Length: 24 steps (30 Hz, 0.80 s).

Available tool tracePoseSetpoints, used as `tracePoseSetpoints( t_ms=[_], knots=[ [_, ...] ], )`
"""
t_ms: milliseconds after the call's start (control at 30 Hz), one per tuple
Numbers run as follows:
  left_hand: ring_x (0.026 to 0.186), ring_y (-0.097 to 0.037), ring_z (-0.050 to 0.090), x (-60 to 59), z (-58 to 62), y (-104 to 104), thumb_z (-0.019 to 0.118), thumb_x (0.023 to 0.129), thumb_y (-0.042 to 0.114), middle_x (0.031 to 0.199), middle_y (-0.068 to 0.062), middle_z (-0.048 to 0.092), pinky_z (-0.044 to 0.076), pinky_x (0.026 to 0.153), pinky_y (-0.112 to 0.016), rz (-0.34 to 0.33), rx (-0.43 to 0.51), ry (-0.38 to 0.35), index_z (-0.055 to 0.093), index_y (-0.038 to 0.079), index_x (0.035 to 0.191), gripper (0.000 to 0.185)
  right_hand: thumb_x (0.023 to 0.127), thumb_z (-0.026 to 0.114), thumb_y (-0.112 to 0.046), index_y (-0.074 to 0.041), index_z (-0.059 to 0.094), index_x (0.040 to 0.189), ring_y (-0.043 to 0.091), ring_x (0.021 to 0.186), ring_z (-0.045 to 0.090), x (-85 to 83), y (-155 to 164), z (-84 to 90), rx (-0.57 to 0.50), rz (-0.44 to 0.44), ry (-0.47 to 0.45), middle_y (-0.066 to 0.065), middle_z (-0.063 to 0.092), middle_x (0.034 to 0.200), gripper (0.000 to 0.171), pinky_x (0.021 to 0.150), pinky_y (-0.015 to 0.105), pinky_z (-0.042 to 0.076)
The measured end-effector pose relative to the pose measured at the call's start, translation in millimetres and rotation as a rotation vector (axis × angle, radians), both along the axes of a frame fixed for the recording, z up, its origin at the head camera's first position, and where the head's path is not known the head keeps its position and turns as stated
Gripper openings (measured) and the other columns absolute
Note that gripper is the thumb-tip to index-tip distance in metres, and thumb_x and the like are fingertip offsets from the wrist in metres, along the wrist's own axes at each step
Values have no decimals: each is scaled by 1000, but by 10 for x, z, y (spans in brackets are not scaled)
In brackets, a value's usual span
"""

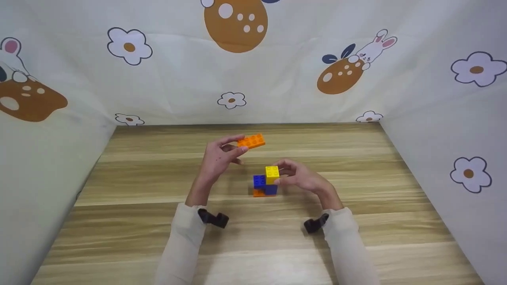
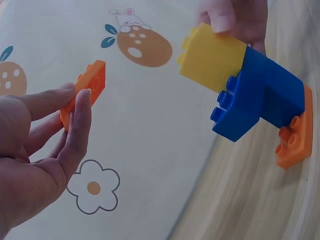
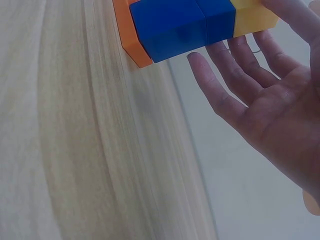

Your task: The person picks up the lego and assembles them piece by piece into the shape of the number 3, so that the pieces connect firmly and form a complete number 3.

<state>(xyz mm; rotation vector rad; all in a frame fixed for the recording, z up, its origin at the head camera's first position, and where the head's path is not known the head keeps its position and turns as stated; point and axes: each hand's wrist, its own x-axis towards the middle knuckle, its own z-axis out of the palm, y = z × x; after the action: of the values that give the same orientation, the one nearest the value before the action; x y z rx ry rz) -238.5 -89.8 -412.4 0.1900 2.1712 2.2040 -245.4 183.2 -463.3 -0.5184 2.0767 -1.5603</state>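
My left hand (image 1: 217,158) pinches an orange toy building brick (image 1: 254,141) between thumb and fingers, raised above the table and apart from the stack. In the left wrist view that orange brick (image 2: 92,85) stands tilted, one flat side showing. A small stack rises from the table: an orange base brick (image 2: 300,135), a blue brick (image 2: 284,92) on it, a second blue brick (image 2: 245,100) overhanging to one side, and a yellow brick (image 1: 272,175) on top. My right hand (image 1: 303,176) grips the yellow brick with thumb and fingers; some fingertips are hidden behind it.
The stack stands on a wood-grain table (image 1: 134,170). A pale cloth (image 1: 178,79) printed with flowers and rabbits walls the back and sides. Black wrist mounts (image 1: 214,218) sit at both cuffs.
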Motion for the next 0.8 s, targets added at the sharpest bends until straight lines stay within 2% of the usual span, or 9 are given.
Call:
tracePoseSetpoints(
  t_ms=[167, 333, 500, 667, 800],
  knots=[
    [78, -18, 69, 76, -67, 12, 74, 90, 9, 126, -19, 67, 62, 70, -37, -1, 47, -19, 67, 2, 127, 38, 89, 75, -16, -3, 54, 132, 33, 127, 57, -1, -6, -13, -1, 4, 17, 16, 62, 132, 50, 100, 32, 52],
    [65, -16, 66, 96, -120, 57, 73, 91, 11, 120, -21, 69, 60, 61, -29, -14, 57, -42, 68, 4, 126, 36, 88, 75, -14, 0, 55, 129, 32, 125, 59, 0, -15, -17, -15, 1, 36, 19, 61, 130, 48, 100, 30, 52],
    [78, -16, 68, 122, -158, 93, 69, 94, 8, 119, -23, 69, 61, 61, -29, -74, 69, -75, 64, 2, 131, 38, 89, 75, -13, 2, 55, 126, 34, 126, 58, -1, -15, -23, -23, 11, 46, 19, 62, 130, 45, 104, 33, 51],
    [87, -16, 70, 138, -184, 119, 66, 95, 3, 131, -24, 62, 62, 65, -32, -143, 125, -114, 59, -3, 135, 41, 89, 75, -12, 1, 56, 122, 32, 124, 60, -14, -20, -27, -34, 26, 59, 13, 64, 125, 40, 101, 32, 52],
    [92, -21, 72, 136, -190, 174, 67, 94, 4, 133, -23, 61, 62, 68, -32, -181, 110, -139, 60, -1, 134, 41, 90, 75, -13, 0, 56, 122, 31, 123, 61, -23, -14, -16, -21, 28, 66, 14, 62, 127, 39, 103, 34, 52]
  ],
)
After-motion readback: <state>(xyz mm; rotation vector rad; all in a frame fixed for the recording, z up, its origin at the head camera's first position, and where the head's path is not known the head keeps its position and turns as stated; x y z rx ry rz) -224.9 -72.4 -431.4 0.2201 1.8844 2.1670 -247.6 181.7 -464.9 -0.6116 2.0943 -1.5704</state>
